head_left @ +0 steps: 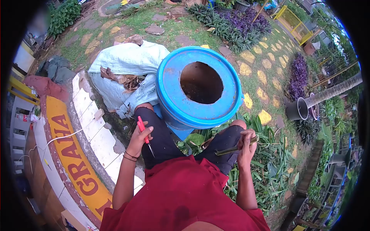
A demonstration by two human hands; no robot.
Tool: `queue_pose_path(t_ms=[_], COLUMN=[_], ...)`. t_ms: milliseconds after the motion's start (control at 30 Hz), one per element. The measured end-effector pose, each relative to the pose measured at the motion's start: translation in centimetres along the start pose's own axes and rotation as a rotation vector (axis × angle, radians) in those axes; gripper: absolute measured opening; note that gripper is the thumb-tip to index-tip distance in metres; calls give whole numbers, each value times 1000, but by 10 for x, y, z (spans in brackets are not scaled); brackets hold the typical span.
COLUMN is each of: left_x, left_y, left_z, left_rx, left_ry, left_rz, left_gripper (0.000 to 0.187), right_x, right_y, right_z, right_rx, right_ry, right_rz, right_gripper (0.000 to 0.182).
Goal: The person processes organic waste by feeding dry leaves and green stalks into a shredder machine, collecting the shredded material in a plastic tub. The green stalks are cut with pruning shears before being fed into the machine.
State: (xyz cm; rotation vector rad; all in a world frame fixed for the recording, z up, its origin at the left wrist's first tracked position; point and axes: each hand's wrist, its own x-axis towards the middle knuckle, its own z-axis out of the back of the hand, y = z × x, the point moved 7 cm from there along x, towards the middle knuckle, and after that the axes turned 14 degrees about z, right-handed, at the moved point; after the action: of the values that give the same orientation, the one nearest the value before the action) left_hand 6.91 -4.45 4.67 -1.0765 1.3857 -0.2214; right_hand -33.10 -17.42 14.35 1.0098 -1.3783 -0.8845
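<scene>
My left hand [138, 143], with dark bands at the wrist, is closed round a pair of red-handled pruning snips [142, 125]. Their narrow metal tip points down over my left thigh. Over my right knee, my right hand [246, 149] grips a green plant stalk [227, 151], whose longer end points inward across the thigh. Between my knees stands a blue plastic drum [169, 111] with a large round hole in its lid; the inside is brown and shadowed. Cut green leaves [266, 169] lie heaped beneath and beside my right arm.
A pale woven sack [115, 57] with dry brown leaves in it leans against the drum's left side. Farther left runs a low tiled wall [90, 127] with a yellow lettered band [73, 154]. Stepping stones [262, 94] cross the grass at right, near a grey pot [296, 109].
</scene>
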Motion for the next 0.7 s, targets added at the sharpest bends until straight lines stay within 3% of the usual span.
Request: queue_pose_path(t_ms=[133,233,300,367,400,467,500,533,567,600,700], left_x=[20,19,36,37,30,16,17,14,10,6,3], left_y=[18,5,9,-6,-11,-12,-5,-3,-4,-5,-10], left_z=[19,30,46,50,42,18,11,6,-1,-5,-7], left_rx=[-36,192,295,724,720,918,920,984,1045,1052,1043], left_ry=[-62,-82,-123,-350,-352,-373,-373,-464,-553,-575,-614], left_rz=[104,86,38,-302,-301,-5,-1,-124,-249,-244,-252], left_gripper=[53,49,51,62,62,75,75,77,80,80,79], right_x=[10,26,34,40,43,56,63,73,78,88,119], right_y=[10,40,53,67,71,88,96,118,121,144,190], right_z=[27,42,53,54,58,57,59,49,68,60,71], right_rx=[-205,-775,-942,-965,-981,-866,-781,-783,-735,-642,-465], right_ry=[69,319,404,426,465,431,408,381,329,273,188], right_rz=[-67,57,59,-51,-215,-119,-121,-76,-184,-179,106], right_gripper=[32,33,38,42,44,46,47,45,43,43,47])
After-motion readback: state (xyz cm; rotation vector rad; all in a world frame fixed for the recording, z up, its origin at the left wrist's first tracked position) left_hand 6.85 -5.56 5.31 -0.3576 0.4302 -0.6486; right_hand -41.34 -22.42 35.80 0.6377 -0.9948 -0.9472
